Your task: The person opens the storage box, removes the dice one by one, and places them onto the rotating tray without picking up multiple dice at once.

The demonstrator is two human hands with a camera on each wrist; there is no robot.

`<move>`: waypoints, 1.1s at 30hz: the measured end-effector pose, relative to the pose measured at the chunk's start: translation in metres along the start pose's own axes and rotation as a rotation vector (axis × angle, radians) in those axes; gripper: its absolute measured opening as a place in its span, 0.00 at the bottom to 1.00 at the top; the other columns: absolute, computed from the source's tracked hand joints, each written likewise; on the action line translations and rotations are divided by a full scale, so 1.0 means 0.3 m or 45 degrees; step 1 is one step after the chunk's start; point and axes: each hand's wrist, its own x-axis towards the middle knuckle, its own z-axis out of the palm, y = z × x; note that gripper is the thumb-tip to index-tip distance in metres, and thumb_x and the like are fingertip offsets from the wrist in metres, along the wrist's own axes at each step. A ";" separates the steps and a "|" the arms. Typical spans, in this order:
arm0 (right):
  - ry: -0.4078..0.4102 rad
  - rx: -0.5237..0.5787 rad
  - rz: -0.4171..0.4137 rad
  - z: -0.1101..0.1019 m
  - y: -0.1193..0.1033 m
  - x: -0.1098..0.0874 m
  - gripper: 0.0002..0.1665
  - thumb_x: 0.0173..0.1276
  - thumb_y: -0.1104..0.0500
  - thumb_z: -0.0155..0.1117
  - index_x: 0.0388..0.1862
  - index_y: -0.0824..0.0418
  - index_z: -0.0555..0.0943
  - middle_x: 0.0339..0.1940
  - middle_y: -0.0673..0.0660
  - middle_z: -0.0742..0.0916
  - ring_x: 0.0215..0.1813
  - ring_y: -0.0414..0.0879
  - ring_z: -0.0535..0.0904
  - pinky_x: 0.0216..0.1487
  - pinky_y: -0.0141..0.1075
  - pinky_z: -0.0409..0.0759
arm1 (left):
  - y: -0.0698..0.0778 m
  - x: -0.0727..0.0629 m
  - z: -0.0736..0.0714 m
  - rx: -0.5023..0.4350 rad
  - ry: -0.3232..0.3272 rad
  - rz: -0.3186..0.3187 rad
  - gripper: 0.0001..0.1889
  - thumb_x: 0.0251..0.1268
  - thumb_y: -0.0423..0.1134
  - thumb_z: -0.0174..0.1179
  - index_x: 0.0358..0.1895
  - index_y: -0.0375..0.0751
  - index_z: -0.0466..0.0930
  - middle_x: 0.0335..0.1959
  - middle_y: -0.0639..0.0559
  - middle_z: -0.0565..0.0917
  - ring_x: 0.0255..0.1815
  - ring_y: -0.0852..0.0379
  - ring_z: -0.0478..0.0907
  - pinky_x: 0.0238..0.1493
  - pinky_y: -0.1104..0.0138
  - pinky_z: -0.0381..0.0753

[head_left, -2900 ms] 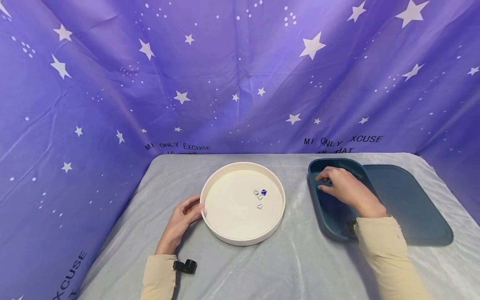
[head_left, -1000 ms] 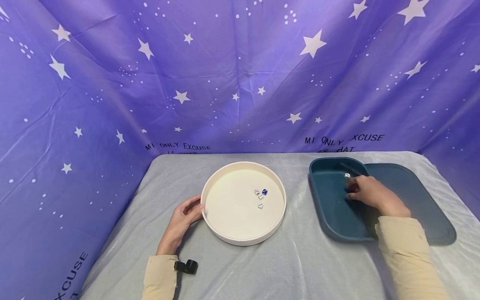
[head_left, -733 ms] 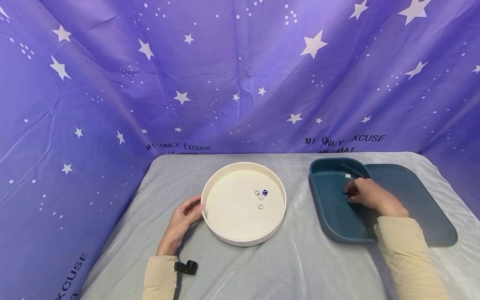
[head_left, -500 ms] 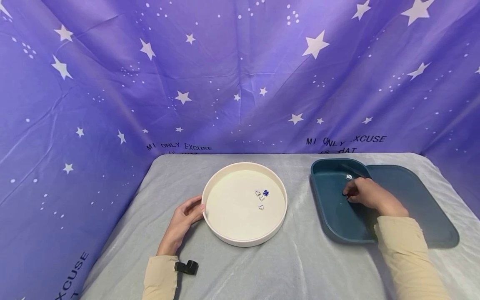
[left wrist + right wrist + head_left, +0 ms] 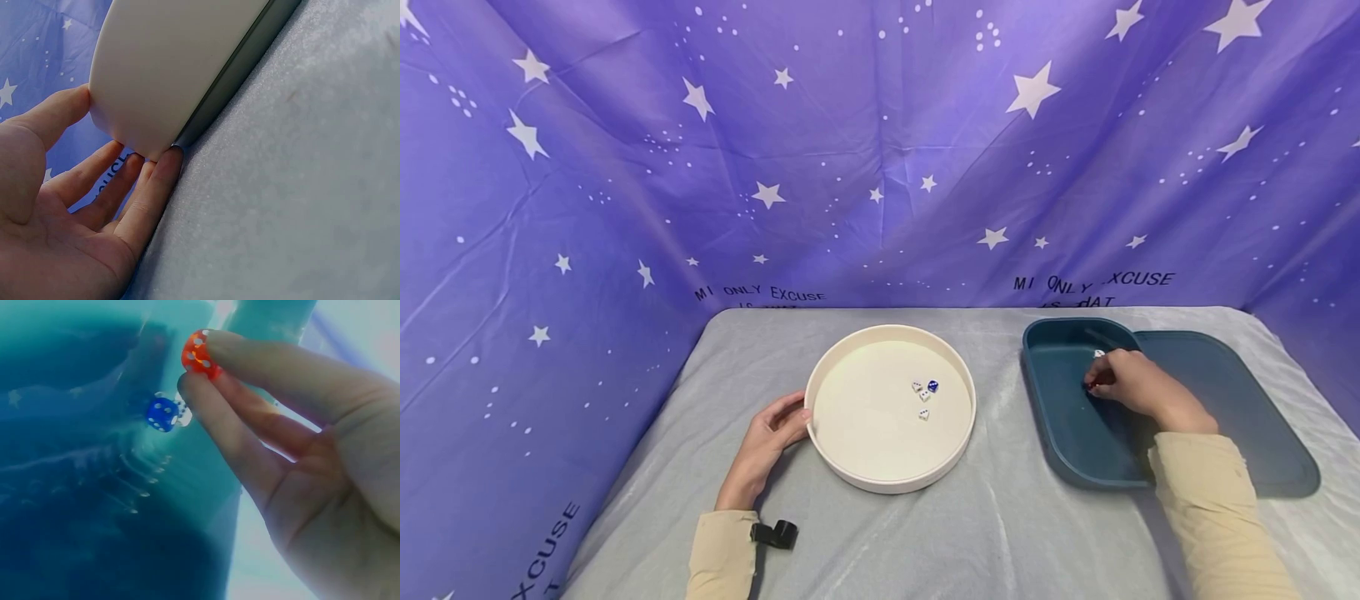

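My left hand holds the left side of a round cream tray; in the left wrist view the thumb is at its rim and the fingers are against its wall. My right hand reaches into a dark teal rounded bin, pinching a red die between thumb and fingertips. Beyond the fingertips, a blue die lies in the bin, partly covering a white die. In the round tray are a blue die and three white dice.
A flat teal lid lies right of the bin. Grey cloth covers the table, with a purple star-patterned curtain behind and at the sides. A black wrist strap piece juts from the left sleeve.
My right hand has moved rightward within the bin since the earliest frame, and a red die now shows in its pinch. The left hand stays at the round tray.
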 end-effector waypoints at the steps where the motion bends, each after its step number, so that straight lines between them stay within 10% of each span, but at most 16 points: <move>1: 0.004 -0.001 0.000 -0.002 -0.005 -0.001 0.03 0.57 0.72 0.70 0.31 0.68 0.85 0.28 0.56 0.87 0.30 0.44 0.79 0.32 0.41 0.83 | -0.001 0.000 0.000 0.000 -0.002 0.001 0.28 0.67 0.41 0.65 0.68 0.36 0.71 0.64 0.38 0.76 0.56 0.60 0.78 0.54 0.71 0.84; 33: 0.073 -0.040 -0.048 -0.062 -0.244 0.049 0.07 0.61 0.71 0.69 0.40 0.69 0.85 0.36 0.60 0.87 0.37 0.51 0.83 0.37 0.47 0.85 | 0.005 -0.002 0.002 -0.021 -0.015 0.013 0.28 0.67 0.40 0.65 0.68 0.36 0.71 0.63 0.37 0.77 0.59 0.53 0.78 0.53 0.69 0.85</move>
